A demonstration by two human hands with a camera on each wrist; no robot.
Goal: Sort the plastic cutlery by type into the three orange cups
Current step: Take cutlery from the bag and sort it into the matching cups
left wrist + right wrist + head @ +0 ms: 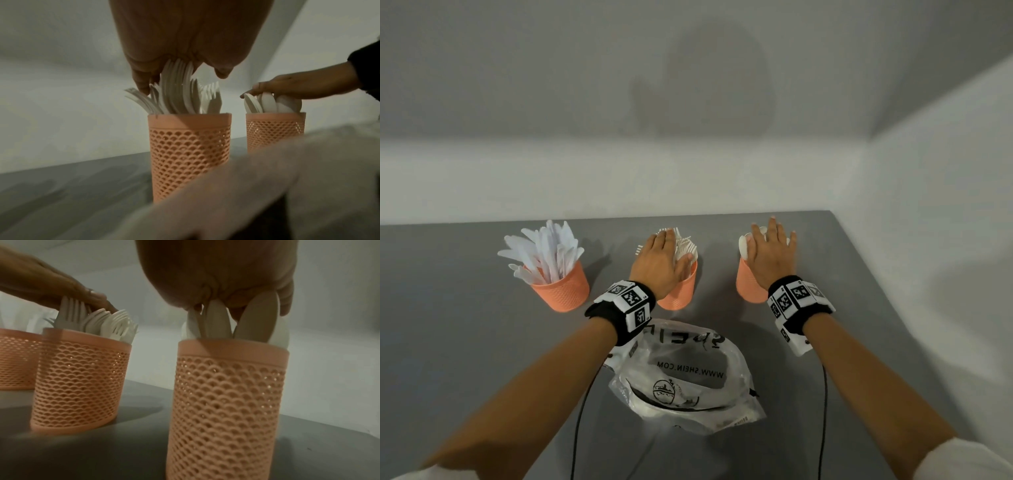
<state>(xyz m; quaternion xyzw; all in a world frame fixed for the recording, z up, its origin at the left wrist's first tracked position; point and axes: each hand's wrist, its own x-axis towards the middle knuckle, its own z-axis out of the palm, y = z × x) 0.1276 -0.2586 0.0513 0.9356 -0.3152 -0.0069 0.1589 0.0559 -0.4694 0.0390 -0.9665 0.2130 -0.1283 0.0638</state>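
Note:
Three orange mesh cups stand in a row on the grey table (448, 342). The left cup (563, 291) holds several white knives (544, 251). The middle cup (681, 291) (189, 155) (80, 379) holds white forks (176, 94) (107, 324); my left hand (659, 257) lies flat on their tips, fingers straight. The right cup (751, 284) (226, 410) (275, 129) holds white spoons (257, 321) (269, 102); my right hand (774, 250) presses flat on their bowls, fingers spread.
A crumpled clear plastic bag (688, 373) with black print lies on the table just in front of the cups, between my forearms. Black cables (823, 411) run from both wristbands toward me. A white wall stands close behind the cups and on the right.

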